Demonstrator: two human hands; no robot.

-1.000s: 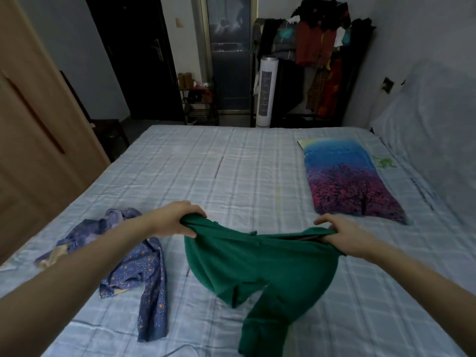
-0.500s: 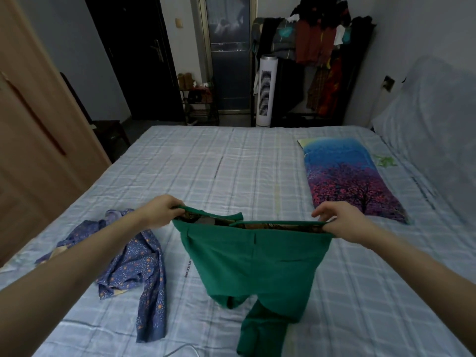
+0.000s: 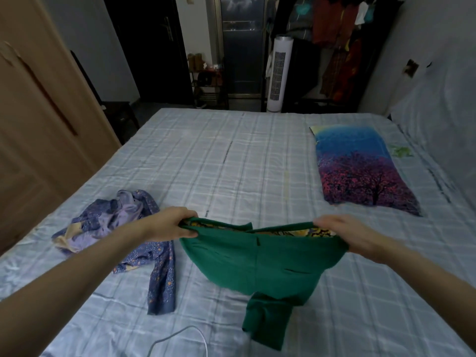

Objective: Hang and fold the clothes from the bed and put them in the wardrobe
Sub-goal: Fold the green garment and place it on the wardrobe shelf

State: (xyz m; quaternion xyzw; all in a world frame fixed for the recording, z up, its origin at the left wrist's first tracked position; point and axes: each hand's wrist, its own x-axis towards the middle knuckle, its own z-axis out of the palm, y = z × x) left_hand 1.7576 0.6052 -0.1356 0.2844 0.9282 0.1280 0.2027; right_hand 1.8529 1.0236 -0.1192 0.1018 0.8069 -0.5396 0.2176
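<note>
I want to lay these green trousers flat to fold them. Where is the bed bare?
Bare sheet spans the bed between the blue floral garment and the tree-print pillow, beyond both hands. The near edge is crowded: the green trousers and a white cable.

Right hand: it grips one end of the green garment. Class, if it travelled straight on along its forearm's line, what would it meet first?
Probably only bare bed sheet; the right hand points up-left, past the pillow. Depth is uncertain.
</note>
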